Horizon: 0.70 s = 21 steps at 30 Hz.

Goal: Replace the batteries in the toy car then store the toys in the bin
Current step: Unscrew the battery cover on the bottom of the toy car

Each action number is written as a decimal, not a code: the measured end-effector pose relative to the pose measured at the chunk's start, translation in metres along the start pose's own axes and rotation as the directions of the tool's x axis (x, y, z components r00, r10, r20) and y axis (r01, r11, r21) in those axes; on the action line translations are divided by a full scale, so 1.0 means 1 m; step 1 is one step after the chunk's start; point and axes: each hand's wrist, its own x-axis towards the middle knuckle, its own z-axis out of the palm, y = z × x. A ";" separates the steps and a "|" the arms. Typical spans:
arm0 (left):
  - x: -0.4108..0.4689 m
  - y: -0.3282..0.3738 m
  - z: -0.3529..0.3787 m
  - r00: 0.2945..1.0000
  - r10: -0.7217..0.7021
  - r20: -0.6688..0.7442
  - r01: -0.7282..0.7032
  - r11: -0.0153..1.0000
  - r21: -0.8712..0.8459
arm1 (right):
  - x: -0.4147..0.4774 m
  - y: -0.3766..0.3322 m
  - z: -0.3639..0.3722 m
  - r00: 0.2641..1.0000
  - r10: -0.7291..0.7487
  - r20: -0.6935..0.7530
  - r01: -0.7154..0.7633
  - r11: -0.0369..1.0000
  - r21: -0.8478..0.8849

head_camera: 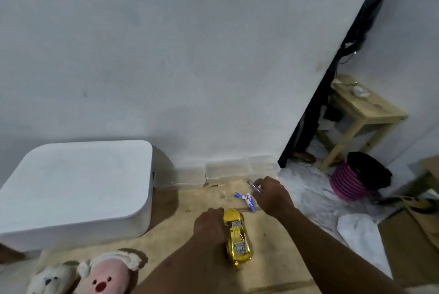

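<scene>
A shiny yellow toy car lies on the tan floor mat, turned so its underside faces up. My left hand grips the car's left side and holds it steady. My right hand hovers beyond the car, pinching a thin screwdriver with a clear handle. Just left of that hand, blue-and-white batteries lie loose on the mat. A large white bin with its lid on stands to the left. Two plush toys, a cream one and a pink one, lie at the bottom left.
A white wall rises close behind the mat. To the right are a wooden side table, a pink-and-black basket, a white cloth on marble floor and cardboard at the far right edge.
</scene>
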 end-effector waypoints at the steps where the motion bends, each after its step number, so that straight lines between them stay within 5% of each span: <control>1: 0.002 0.007 0.008 1.000 -0.016 0.009 0.016 1.000 -0.014 | -0.002 0.006 0.001 1.000 0.004 0.025 -0.004 1.000 -0.021; 12: 0.024 0.054 0.057 0.973 -0.226 0.039 0.229 0.964 -0.136 | -0.006 0.026 0.013 0.988 0.000 0.154 0.007 0.999 -0.046; 16: 0.020 0.057 0.039 0.965 -0.254 0.060 0.259 0.912 -0.317 | -0.007 0.021 0.005 0.986 0.024 0.167 -0.031 0.999 0.039; 18: 0.022 0.050 0.023 0.957 -0.271 0.105 0.288 0.832 -0.474 | -0.006 0.018 -0.006 0.985 0.070 0.159 -0.090 0.988 0.122; 21: 0.013 0.041 -0.006 0.956 -0.167 0.241 0.293 0.576 -0.763 | -0.003 0.010 -0.018 0.979 0.137 0.151 -0.179 0.935 0.307</control>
